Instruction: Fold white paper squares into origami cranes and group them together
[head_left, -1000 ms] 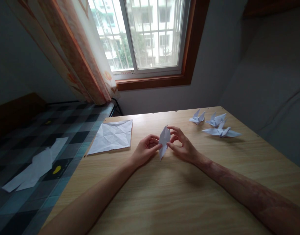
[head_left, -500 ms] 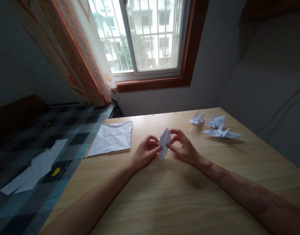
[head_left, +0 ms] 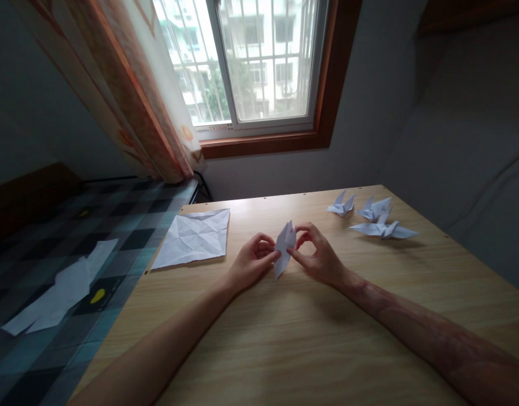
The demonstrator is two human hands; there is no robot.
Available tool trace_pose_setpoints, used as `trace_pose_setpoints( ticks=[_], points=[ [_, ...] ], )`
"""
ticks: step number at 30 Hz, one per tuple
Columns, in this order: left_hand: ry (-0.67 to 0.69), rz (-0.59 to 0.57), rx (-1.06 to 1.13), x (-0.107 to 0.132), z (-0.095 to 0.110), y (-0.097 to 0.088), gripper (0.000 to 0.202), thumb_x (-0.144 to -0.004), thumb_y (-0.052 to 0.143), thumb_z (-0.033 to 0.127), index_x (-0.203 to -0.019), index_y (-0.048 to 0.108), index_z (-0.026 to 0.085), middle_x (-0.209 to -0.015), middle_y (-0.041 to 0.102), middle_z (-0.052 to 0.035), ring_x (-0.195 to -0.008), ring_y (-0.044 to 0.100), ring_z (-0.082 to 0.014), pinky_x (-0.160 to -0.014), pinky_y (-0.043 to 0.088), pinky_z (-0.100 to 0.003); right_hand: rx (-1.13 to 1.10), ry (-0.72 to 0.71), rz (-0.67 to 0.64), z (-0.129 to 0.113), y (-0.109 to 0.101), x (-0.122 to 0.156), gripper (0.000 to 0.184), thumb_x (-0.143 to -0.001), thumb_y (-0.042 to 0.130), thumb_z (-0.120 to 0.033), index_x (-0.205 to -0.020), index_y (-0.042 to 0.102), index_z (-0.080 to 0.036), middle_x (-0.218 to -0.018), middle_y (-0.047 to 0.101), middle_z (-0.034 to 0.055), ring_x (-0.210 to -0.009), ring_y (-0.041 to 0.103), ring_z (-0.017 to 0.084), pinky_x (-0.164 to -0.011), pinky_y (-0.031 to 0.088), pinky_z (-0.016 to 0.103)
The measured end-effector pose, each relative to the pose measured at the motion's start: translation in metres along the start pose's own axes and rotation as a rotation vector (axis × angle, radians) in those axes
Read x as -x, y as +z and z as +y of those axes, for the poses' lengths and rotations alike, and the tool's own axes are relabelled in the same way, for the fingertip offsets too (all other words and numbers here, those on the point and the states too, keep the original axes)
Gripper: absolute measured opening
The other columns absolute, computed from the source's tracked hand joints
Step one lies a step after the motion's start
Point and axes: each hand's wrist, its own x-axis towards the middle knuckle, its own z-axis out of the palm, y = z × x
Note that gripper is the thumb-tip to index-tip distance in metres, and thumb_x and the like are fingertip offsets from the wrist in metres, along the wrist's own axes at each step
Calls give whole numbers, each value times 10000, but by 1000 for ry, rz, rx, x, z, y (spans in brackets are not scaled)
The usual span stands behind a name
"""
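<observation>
Between my two hands, a small piece of folded white paper point(head_left: 284, 248) is held upright just above the wooden table point(head_left: 259, 338). It has a narrow diamond shape, with split points at the top and one point at the bottom. My left hand point(head_left: 256, 260) pinches its left edge between thumb and fingers. On the opposite edge, the thumb and forefinger of my right hand point(head_left: 319, 256) grip the paper, their tips near its upper right part. The fingertips behind the paper are hidden.
A creased white paper sheet point(head_left: 196, 237) lies at the table's left. Folded paper cranes point(head_left: 341, 204) stand at the back right. Left of the table, a checked bed cover point(head_left: 14, 276) bears white paper pieces point(head_left: 67, 293). A window point(head_left: 268, 62) is behind the table.
A flap at the paper's upper right now stands farther out from the middle, beside my right fingertips. Both hands stay in nearly the same place.
</observation>
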Motion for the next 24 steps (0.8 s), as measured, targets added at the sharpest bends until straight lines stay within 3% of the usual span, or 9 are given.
trace_pose_setpoints(
  ticks=[5, 8, 10, 12, 15, 19, 24],
  points=[
    [44, -8, 10, -1, 0, 0, 408, -884, 925, 393, -1056, 614, 191, -966, 792, -25, -906, 765, -170, -814, 562, -255, -16, 0, -83, 0, -2, -4, 345, -998, 792, -339, -1323, 686, -285, -1291, 680, 89, -890, 709, 211, -852, 619, 407],
    [75, 8, 15, -2, -1, 0, 392, -877, 934, 375, -1025, 628, 180, -972, 782, -29, -917, 756, -164, -841, 576, -258, 1, -40, -143, -1, -4, -6, 299, -1006, 792, -349, -1291, 735, -278, -1390, 664, 121, -1184, 691, 291, -1037, 591, 471],
    [87, 28, 10, -2, -1, 0, 379, -870, 940, 368, -1002, 645, 170, -979, 777, -31, -930, 752, -161, -859, 586, -258, 47, -83, -162, -2, -5, -7, 279, -999, 803, -346, -1264, 758, -272, -1520, 610, 138, -1388, 600, 337, -1187, 504, 529],
    [93, 38, 0, -3, -2, 0, 377, -861, 946, 376, -994, 666, 162, -991, 780, -38, -942, 757, -168, -867, 597, -264, 99, -113, -166, -3, -5, -7, 294, -997, 808, -337, -1278, 759, -266, -1594, 575, 141, -1467, 546, 352, -1244, 443, 556],
    [86, 39, -35, -1, -2, 0, 386, -860, 944, 402, -1013, 687, 158, -981, 794, -44, -909, 770, -179, -827, 608, -270, 131, -122, -192, -3, -4, -6, 255, -1029, 769, -321, -1278, 767, -264, -1481, 684, 128, -1394, 605, 334, -1196, 472, 533],
    [66, 40, -87, 2, 3, 2, 380, -883, 923, 419, -1049, 692, 168, -972, 799, -51, -900, 785, -196, -821, 622, -289, 68, -106, -205, 0, -2, -5, 142, -1066, 716, -285, -1181, 794, -256, -1195, 802, 83, -1118, 724, 272, -1037, 548, 443],
    [248, 95, -288, 3, 13, 3, 284, -906, 895, 407, -986, 767, 166, -1136, 701, -69, -914, 735, -155, -840, 622, -279, -10, -72, -182, -3, -1, -6, 125, -1072, 708, -304, -1096, 811, -238, -1099, 831, 72, -1017, 757, 256, -959, 572, 406]
  ],
)
